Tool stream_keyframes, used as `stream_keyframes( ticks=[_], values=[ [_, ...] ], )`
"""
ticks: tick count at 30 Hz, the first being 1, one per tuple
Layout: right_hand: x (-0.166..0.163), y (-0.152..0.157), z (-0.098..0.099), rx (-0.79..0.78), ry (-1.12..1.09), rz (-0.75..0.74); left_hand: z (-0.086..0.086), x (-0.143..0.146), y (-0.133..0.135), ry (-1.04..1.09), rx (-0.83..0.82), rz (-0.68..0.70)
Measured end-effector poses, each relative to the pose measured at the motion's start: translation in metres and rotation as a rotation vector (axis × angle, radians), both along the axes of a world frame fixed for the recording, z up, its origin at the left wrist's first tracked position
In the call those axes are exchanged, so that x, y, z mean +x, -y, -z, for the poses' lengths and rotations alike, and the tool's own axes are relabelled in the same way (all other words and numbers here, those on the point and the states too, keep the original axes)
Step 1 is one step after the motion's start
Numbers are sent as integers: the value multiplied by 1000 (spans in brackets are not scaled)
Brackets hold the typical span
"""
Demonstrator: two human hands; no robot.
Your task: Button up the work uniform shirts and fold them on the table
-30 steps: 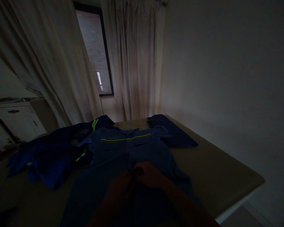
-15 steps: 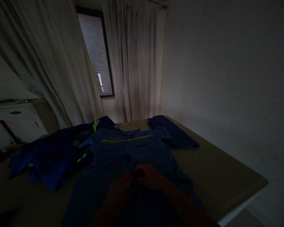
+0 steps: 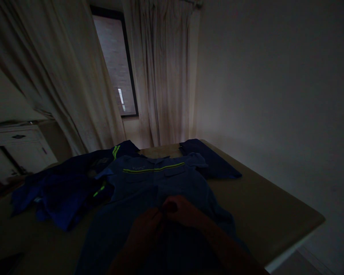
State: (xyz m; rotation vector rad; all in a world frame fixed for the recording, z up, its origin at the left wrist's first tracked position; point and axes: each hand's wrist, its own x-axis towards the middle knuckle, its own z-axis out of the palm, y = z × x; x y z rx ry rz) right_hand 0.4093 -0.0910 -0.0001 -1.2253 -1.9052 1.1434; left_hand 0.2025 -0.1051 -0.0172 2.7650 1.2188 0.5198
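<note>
Fingers (image 3: 154, 214) of left hand (image 3: 145, 227) and right hand (image 3: 185, 212) bent, tips close together over centre front of blue fabric work garment with yellow-green chest stripe (image 3: 149, 194); too dark for me to tell whether cloth is pinched. Garment lies spread beneath both hands; I judge it light, soft, limp, not fragile, best taken by front edges. Left of garment: rumpled dark-blue clothing (image 3: 63, 191). Right: folded navy cloth (image 3: 209, 158). Under garment: tan, smooth-looking table (image 3: 263, 214). Beyond garment: beige curtains (image 3: 166, 76), dark-framed window (image 3: 114, 65).
</note>
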Motion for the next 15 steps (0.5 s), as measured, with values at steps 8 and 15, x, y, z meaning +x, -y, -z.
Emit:
stream_keyframes(
  ticks=[8,15],
  values=[
    [2,0,1,92,84,31,3,-1,-2,89,121,39],
    [-1,3,-3,118,91,50,2,1,1,89,29,-8]
  ],
)
